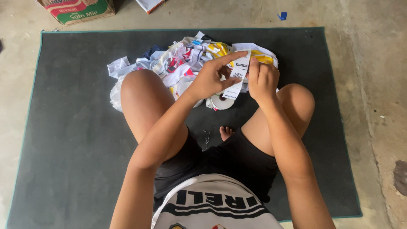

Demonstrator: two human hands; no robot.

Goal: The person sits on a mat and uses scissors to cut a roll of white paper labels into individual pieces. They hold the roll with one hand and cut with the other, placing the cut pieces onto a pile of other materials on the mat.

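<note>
I sit cross-legged on a dark grey mat point(68, 127). Both hands hold up a narrow white label strip point(238, 78) with black print. My left hand point(212, 76) pinches its left side, with the index finger stretched along the top edge. My right hand point(263, 78) grips its right edge with curled fingers. Below the strip a white roll of tape point(220, 101) lies on the mat beside my knees. Behind the hands sits a heap of crumpled white, yellow, red and blue wrappers point(182, 59).
A cardboard box point(78, 9) with red and green print stands past the mat's far left corner on the concrete floor. A small blue scrap point(282, 15) lies on the floor at the far right. My bare knees flank the hands.
</note>
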